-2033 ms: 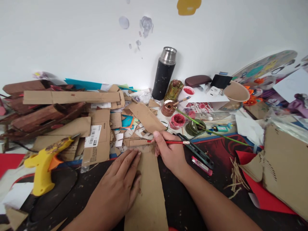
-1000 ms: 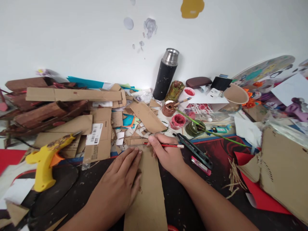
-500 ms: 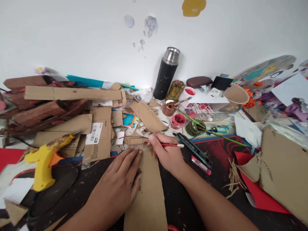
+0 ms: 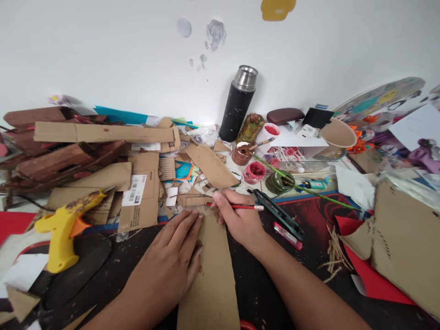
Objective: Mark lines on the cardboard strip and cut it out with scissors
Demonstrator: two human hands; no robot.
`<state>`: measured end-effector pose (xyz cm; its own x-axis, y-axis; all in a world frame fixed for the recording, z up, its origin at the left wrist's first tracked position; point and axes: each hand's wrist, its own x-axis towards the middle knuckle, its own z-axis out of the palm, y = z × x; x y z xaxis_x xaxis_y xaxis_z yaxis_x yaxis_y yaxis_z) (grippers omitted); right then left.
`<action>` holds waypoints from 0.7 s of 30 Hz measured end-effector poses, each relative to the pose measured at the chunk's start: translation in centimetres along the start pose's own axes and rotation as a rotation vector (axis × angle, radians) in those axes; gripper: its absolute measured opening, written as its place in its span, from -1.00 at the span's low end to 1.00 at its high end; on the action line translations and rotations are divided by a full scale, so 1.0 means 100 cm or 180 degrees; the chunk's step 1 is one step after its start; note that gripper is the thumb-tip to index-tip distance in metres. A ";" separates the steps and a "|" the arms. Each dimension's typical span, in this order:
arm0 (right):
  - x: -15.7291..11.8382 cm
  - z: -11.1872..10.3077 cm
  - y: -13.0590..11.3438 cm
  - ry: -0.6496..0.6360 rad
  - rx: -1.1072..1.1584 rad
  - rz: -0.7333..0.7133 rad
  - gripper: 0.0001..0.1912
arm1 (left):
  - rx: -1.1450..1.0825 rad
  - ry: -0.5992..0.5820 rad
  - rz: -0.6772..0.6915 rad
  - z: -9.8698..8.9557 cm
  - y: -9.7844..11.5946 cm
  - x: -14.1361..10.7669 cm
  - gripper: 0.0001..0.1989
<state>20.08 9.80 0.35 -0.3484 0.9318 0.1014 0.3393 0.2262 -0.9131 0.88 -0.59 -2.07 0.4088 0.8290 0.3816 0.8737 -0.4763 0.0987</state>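
The only view comes from a camera on the person's head, close above the near side of the dark, paint-specked worktop [image 4: 254,286], facing forward and down along a long brown cardboard strip [image 4: 216,270] to the white, paint-spotted wall [image 4: 120,59] across the top of the wide frame.
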 end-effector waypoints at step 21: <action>0.000 0.000 0.001 0.0039 0.0081 -0.0051 -0.52 | -0.0174 -0.0001 -0.0133 0.002 0.000 -0.002 -0.50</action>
<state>20.08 9.85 0.30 -0.3428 0.9316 0.1209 0.3115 0.2341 -0.9210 0.86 -0.73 -2.31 0.3724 0.8485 0.3759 0.8743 -0.4566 0.1645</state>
